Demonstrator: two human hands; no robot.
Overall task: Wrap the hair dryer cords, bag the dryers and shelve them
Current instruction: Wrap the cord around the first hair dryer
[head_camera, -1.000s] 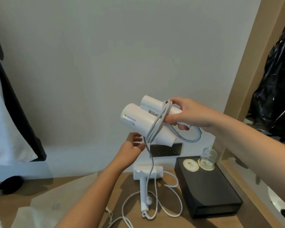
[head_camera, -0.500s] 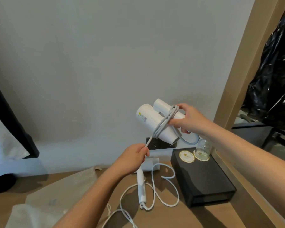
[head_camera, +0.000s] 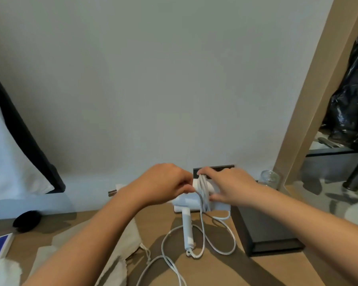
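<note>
While the right hand [head_camera: 229,186] is clamping the hair dryer [head_camera: 210,187] above the back of the bench [head_camera: 215,271], its fingers [head_camera: 209,171] are lying over the wound coils [head_camera: 203,181] with the thumb curled underneath. The left hand [head_camera: 163,182] is pinching the cord [head_camera: 202,223] just beside those coils, fingertips pressed together on it. Below the hands the unwound part is hanging down to the bench and lying in loose loops around a second hair dryer [head_camera: 187,230] (its own lead is lying there too, and I cannot tell which loop belongs to which).

That tangle is looking like the main hazard. If the next turn is being pulled in fast, the slack could be catching on the second dryer's handle and dragging it across the bench, towards the black box [head_camera: 267,230] or the near edge.

The coils are bunching in one narrow band. If the right hand is easing off before the end is tucked, they are likely to spring loose and the wrapping is starting over. Hauling too hard is risking the opposite, a strained cord where it is entering the body.

A glass [head_camera: 270,178] is standing near the right wrist, so a wide sweep of that arm could be tipping it. The cloth bag [head_camera: 120,244] is lying beside the loose lead, and its drawstring could be getting caught up too.
</note>
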